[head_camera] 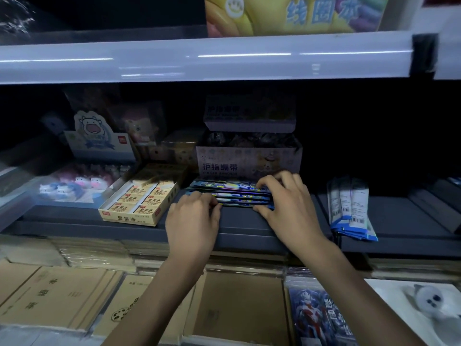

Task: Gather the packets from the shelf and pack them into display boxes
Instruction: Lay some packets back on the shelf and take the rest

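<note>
Left hand (192, 221) and right hand (287, 203) clasp the blurred packets (239, 196) endwise, prints unreadable.

- Blue foil packets (234, 196): flat stack just above centre, 12 o'clock, on dark shelf (249, 221), long edges twd viewer.
- White-blue packets (349, 208): 2nd pile, 3 o'clock, well apart, fanned, barcodes up.

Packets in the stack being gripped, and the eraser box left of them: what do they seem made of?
The stack of packets looks like glossy foil or plastic film: its thin edges flash iridescent blue and purple. The eraser box looks like matte printed cardboard, judging by its dull yellow faces and folded-back lid flap.
</note>
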Tool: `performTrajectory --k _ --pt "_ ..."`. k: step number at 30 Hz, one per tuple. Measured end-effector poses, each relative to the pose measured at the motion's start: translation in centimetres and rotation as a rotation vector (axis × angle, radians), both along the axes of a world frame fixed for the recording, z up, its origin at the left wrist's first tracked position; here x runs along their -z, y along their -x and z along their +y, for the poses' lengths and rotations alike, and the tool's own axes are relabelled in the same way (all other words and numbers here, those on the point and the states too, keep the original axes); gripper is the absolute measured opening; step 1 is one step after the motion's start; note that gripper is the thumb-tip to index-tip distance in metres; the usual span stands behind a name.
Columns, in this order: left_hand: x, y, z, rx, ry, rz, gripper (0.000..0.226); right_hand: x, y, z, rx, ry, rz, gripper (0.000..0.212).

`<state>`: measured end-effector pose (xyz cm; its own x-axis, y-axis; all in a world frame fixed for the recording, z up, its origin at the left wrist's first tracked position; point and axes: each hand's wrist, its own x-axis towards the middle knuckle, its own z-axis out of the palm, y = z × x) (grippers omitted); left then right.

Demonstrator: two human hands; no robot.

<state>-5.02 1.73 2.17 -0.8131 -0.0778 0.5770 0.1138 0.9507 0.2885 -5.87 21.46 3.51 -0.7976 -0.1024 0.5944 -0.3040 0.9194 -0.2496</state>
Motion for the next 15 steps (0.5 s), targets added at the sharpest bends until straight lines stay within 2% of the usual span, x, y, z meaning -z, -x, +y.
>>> performTrajectory --k 7,11,15 --pt "1.3 -2.6 0.3 0.088 0.125 0.047 0.018 0.7 -3.5 0.9 -0.016 -0.127 0.114 0.042" --pt "1.0 -3.6 1.2 0.185 0.098 0.050 0.024 0.0 -6.1 2.2 -0.037 -0.194 0.193 0.030" --pt "0.5 -4.0 4.4 0.294 0.050 0.052 0.020 -1.5 -7.7 4.7 0.037 -0.091 0.213 0.023"
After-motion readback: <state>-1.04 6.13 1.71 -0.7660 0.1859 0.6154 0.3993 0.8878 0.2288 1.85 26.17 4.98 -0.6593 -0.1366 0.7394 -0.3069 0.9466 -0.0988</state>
